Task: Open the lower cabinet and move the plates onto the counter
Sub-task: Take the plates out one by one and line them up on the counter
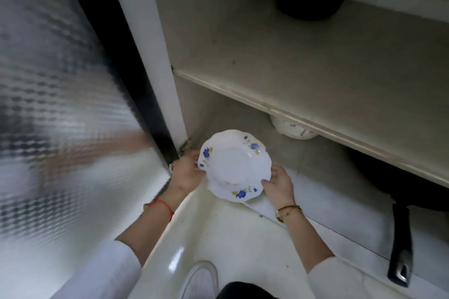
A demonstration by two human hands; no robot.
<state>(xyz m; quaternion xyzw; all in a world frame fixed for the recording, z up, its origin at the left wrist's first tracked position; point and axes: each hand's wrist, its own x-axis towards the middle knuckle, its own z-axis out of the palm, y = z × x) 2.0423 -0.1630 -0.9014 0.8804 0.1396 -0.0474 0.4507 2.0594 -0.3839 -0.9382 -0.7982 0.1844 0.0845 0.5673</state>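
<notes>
While we grip the plates (234, 165) at opposite rims, left hand (185, 172) and right hand (279, 185) closed on the scalloped edge, the small stack stays level. It sits low at the cabinet mouth, under the shelf (315, 75); whether it rests on the cabinet floor is unclear. The open door (60, 104) stands left, a pan handle (401, 245) right. No bench is visible.

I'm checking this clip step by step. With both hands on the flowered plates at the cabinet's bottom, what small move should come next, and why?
Probably lift the plates straight out toward the body and clear of the shelf edge above. The left hand and right hand already grip opposite rims, the door is open, and no counter is in view yet.
</notes>
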